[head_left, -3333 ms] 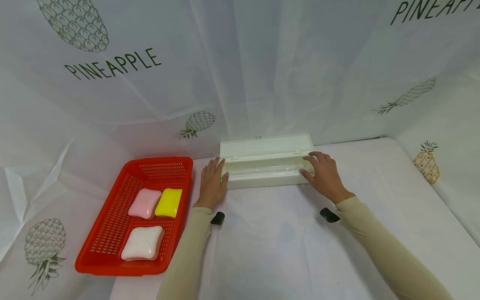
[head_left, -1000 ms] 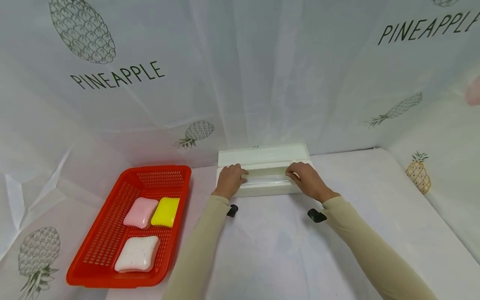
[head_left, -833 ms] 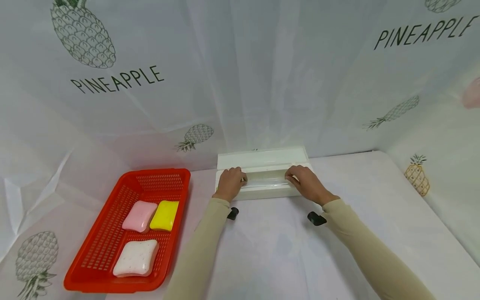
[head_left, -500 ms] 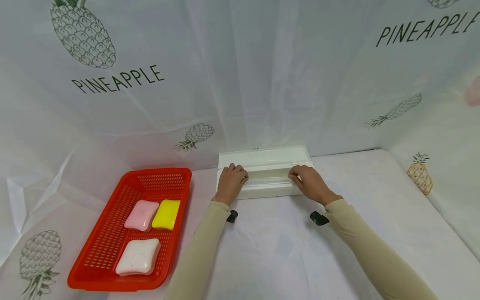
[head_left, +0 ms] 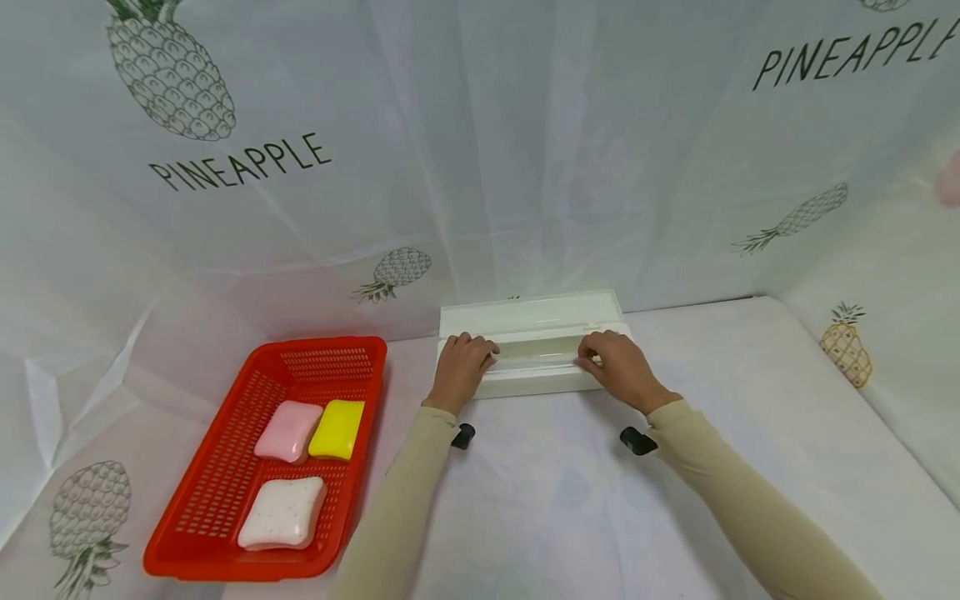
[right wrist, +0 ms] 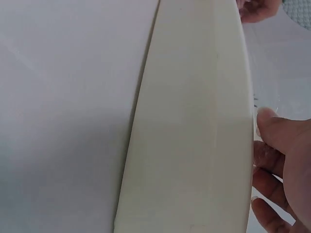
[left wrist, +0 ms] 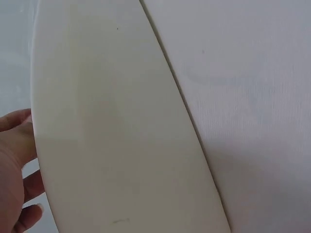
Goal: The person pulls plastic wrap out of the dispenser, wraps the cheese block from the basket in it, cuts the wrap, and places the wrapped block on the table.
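A long white cling film dispenser [head_left: 536, 384] stands against the back curtain, its lid [head_left: 528, 313] tipped back. Shiny clear cling film [head_left: 534, 360] spans the opening. At the left end, my left hand [head_left: 460, 371] bends its fingers over the front edge and pinches the film. On the other end, my right hand [head_left: 618, 369] holds the film between thumb and fingers. Both wrist views are mostly filled by the dispenser's front wall [left wrist: 116, 121]. The right wrist view shows my thumb and curled fingers [right wrist: 272, 187] just behind the top edge; the film itself is hardly visible there.
A red plastic basket [head_left: 168, 542] sits at the left, holding a pink soap bar [head_left: 288, 431], a yellow soap bar [head_left: 337, 430] and a white soap bar [head_left: 282, 513]. White cloth covers the table [head_left: 547, 517]. A pineapple-print curtain [head_left: 510, 167] rises behind.
From beside the dispenser's ends, both hands have moved inward over its opening and taken hold of the film. Over the last second they have stayed nearly still, with only slight finger movement.
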Demonstrator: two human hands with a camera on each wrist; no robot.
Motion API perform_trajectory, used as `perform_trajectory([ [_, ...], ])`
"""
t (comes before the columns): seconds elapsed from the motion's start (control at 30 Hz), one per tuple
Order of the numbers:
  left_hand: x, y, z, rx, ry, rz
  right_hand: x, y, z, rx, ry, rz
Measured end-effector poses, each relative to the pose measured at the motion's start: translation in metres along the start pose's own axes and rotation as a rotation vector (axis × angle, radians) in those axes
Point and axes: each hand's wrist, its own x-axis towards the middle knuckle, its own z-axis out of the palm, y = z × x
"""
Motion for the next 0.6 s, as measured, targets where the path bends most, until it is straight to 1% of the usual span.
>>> perform_trajectory([
  [0.13,0.0,-0.003,-0.001,-0.029,-0.021,-0.008,-0.001,0.001,-0.005,-0.015,-0.019,-0.003],
  [0.2,0.001,-0.004,-0.002,-0.023,-0.02,-0.006,-0.002,0.001,-0.007,-0.03,-0.016,-0.015],
  [0.27,0.001,-0.006,-0.004,-0.002,-0.014,-0.009,-0.001,0.002,-0.009,-0.045,-0.006,-0.039],
  [0.33,0.0,-0.008,-0.007,0.043,-0.011,-0.02,-0.002,0.002,-0.009,-0.06,0.009,-0.075],
  [0.43,-0.003,-0.01,-0.009,0.091,-0.016,-0.056,-0.003,0.003,-0.009,-0.084,0.037,-0.126],
  [0.6,-0.007,-0.011,-0.01,0.119,-0.037,-0.098,-0.007,0.005,-0.007,-0.121,0.071,-0.153],
])
